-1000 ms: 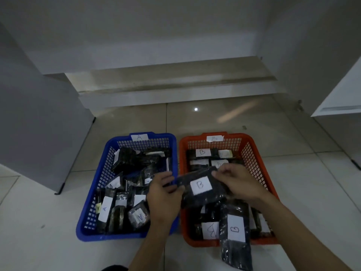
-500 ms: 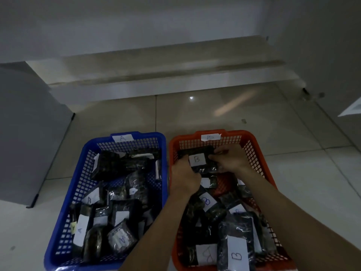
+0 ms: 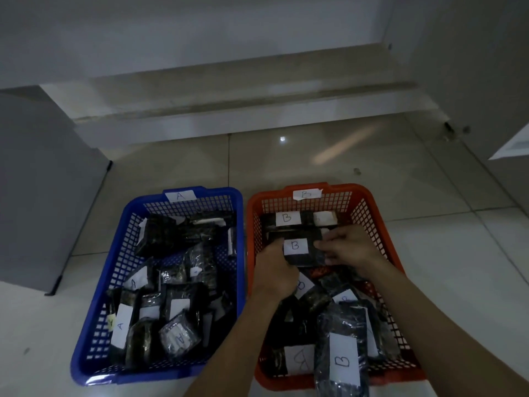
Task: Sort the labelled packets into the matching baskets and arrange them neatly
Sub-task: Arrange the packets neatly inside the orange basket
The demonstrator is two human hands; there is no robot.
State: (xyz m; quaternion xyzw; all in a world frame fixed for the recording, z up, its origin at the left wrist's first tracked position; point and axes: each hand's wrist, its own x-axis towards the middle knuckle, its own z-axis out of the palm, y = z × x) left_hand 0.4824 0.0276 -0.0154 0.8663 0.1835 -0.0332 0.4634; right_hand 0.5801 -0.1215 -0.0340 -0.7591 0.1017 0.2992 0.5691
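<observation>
Two mesh baskets stand side by side on the floor: a blue basket (image 3: 114, 270) tagged A and an orange basket (image 3: 369, 207) tagged B. Both hold several dark packets with white labels. My left hand (image 3: 274, 267) and my right hand (image 3: 349, 247) are both inside the orange basket, gripping a dark packet labelled B (image 3: 297, 249) from its two sides. That packet lies low in the far half, just in front of two other B packets (image 3: 287, 219) lined up along the far wall. A long B packet (image 3: 342, 365) hangs over the near rim.
A grey cabinet panel (image 3: 43, 190) stands left of the blue basket. A low step (image 3: 229, 110) runs across behind the baskets, and a white cupboard edge (image 3: 512, 144) juts in at the right. Tiled floor surrounds both baskets.
Both hands carried the B packet from above the basket's middle to the far end of the orange basket and lowered it behind the front row. The camera moved closer.
</observation>
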